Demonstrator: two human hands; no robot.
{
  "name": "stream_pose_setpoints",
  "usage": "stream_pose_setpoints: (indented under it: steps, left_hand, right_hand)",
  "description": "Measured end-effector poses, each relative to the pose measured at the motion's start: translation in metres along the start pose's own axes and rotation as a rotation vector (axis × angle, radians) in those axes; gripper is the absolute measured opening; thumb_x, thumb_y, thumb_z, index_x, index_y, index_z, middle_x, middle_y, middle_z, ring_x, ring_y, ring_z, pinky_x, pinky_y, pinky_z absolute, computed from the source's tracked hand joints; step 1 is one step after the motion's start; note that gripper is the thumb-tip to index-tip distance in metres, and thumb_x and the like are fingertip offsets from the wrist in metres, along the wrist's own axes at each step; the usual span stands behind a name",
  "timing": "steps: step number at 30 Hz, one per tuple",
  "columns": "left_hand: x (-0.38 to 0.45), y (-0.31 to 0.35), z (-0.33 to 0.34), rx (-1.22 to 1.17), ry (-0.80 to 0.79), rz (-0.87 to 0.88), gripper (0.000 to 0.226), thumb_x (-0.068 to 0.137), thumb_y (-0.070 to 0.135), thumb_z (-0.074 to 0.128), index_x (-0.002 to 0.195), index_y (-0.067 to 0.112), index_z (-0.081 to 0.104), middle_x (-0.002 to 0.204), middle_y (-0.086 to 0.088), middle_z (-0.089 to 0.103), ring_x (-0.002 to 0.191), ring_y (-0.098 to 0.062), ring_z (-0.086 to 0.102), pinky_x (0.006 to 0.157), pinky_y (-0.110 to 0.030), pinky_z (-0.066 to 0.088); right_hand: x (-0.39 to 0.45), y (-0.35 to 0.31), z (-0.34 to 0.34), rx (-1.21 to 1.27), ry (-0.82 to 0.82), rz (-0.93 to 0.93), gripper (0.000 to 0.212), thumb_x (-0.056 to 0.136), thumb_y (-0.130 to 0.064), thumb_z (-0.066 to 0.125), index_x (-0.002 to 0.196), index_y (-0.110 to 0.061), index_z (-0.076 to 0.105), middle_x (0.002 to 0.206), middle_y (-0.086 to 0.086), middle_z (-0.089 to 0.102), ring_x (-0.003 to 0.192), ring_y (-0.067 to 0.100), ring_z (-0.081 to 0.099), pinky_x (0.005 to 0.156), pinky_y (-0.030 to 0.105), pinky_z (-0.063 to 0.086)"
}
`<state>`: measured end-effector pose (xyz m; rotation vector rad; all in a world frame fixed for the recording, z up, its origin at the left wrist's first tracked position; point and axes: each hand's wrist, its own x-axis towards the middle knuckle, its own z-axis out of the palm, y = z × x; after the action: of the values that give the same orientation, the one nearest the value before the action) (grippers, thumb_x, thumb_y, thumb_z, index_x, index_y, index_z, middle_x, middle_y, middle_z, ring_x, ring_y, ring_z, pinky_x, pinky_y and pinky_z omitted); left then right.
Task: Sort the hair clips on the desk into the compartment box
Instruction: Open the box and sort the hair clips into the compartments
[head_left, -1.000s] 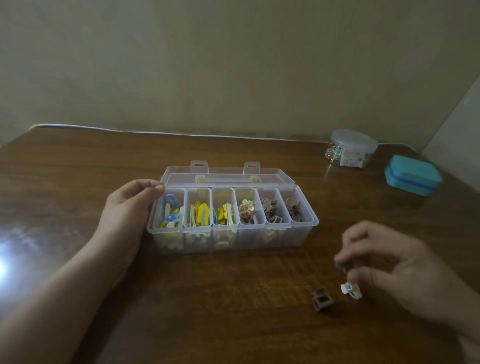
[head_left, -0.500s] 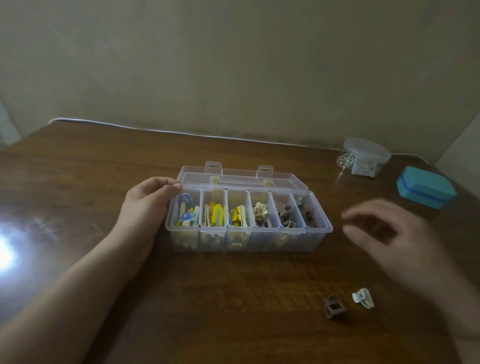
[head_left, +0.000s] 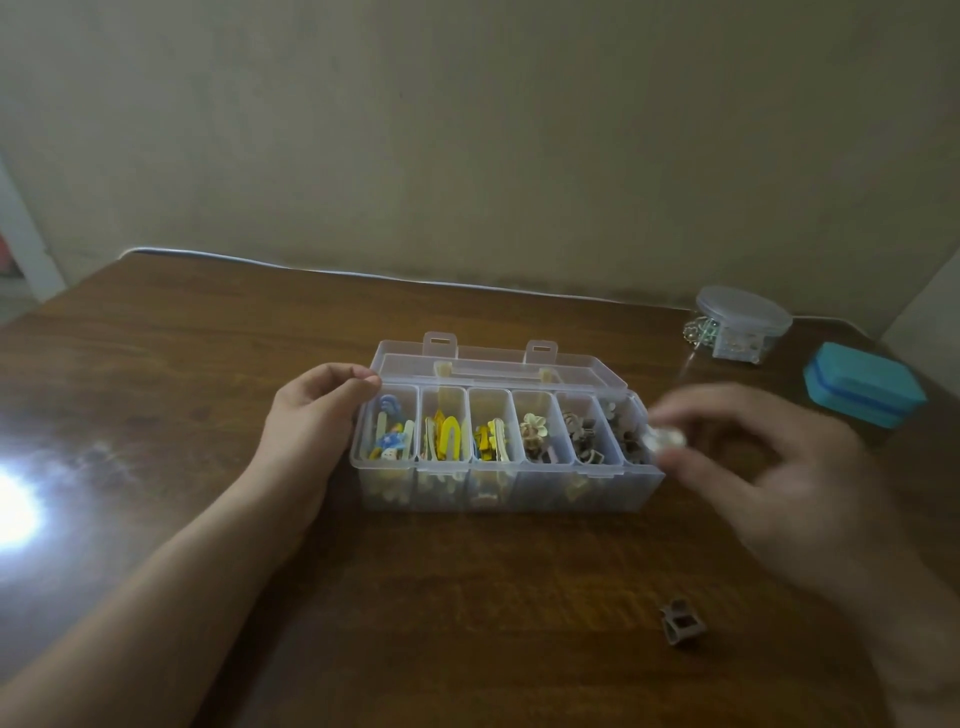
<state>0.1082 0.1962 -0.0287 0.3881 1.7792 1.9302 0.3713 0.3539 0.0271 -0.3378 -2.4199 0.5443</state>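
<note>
A clear compartment box (head_left: 511, 491) stands open in the middle of the wooden desk, its several compartments holding blue, yellow, cream and brown hair clips. My left hand (head_left: 311, 415) grips the box's left end, thumb and fingers curled at the rim. My right hand (head_left: 753, 462), blurred, pinches a small white clip (head_left: 665, 440) at the box's right end, beside the rightmost compartment. A brown claw clip (head_left: 681, 627) lies alone on the desk at the front right.
A round clear lidded container (head_left: 740, 322) and a teal case (head_left: 862, 383) sit at the back right of the desk (head_left: 156, 389). A white cable (head_left: 363, 275) runs along the desk's far edge by the wall. A bright glare marks the left side.
The white clip that lay beside the brown one is gone from the desk; my right hand now holds it up at the box's right end. The left hand stayed on the box.
</note>
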Motion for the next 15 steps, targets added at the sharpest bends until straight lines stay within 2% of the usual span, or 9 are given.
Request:
stream_pose_setpoints:
  steps: [3, 7, 10, 12, 15]
  left_hand:
    - [-0.001, 0.001, 0.000, 0.006, -0.004, -0.001, 0.013, 0.093, 0.020, 0.060, 0.102, 0.015, 0.067, 0.098, 0.000, 0.070, 0.080, -0.010, 0.069, 0.054, -0.021, 0.052]
    - [-0.001, 0.001, -0.001, -0.001, 0.001, -0.005, 0.010, 0.093, 0.019, 0.061, 0.099, 0.016, 0.068, 0.098, -0.001, 0.071, 0.081, -0.011, 0.070, 0.055, -0.023, 0.053]
    - [-0.001, 0.002, -0.001, 0.000, -0.002, -0.013, 0.010, 0.093, 0.019, 0.061, 0.099, 0.015, 0.068, 0.100, -0.002, 0.070, 0.086, -0.014, 0.069, 0.059, -0.025, 0.053]
    - [-0.001, 0.002, 0.000, 0.003, -0.006, -0.015, 0.010, 0.093, 0.019, 0.061, 0.099, 0.015, 0.067, 0.099, -0.002, 0.070, 0.085, -0.014, 0.069, 0.060, -0.025, 0.054]
    - [0.000, 0.002, -0.001, 0.006, -0.009, -0.017, 0.009, 0.092, 0.019, 0.061, 0.098, 0.016, 0.067, 0.101, -0.002, 0.070, 0.086, -0.015, 0.070, 0.063, -0.028, 0.054]
  right_hand:
    - [0.046, -0.005, 0.031, -0.036, -0.072, -0.005, 0.022, 0.080, -0.037, 0.068, 0.102, -0.035, 0.065, 0.092, -0.022, 0.062, 0.085, -0.004, 0.058, 0.068, 0.008, 0.044]
    - [0.066, 0.010, 0.062, -0.143, -0.190, 0.047, 0.028, 0.085, -0.035, 0.066, 0.112, -0.036, 0.061, 0.102, -0.018, 0.059, 0.094, -0.006, 0.053, 0.076, 0.013, 0.042]
    - [0.047, 0.006, 0.044, -0.139, -0.045, 0.028, 0.022, 0.086, -0.037, 0.060, 0.107, -0.037, 0.059, 0.096, -0.030, 0.053, 0.094, -0.012, 0.052, 0.075, 0.007, 0.043]
    - [0.018, -0.001, 0.024, -0.139, -0.007, -0.043, 0.016, 0.087, -0.042, 0.056, 0.102, -0.036, 0.060, 0.093, -0.029, 0.056, 0.092, -0.011, 0.055, 0.074, 0.003, 0.041]
    - [-0.036, -0.001, 0.006, -0.128, -0.169, -0.061, 0.026, 0.083, -0.059, 0.054, 0.103, -0.044, 0.060, 0.106, -0.026, 0.058, 0.094, -0.008, 0.058, 0.075, 0.003, 0.043]
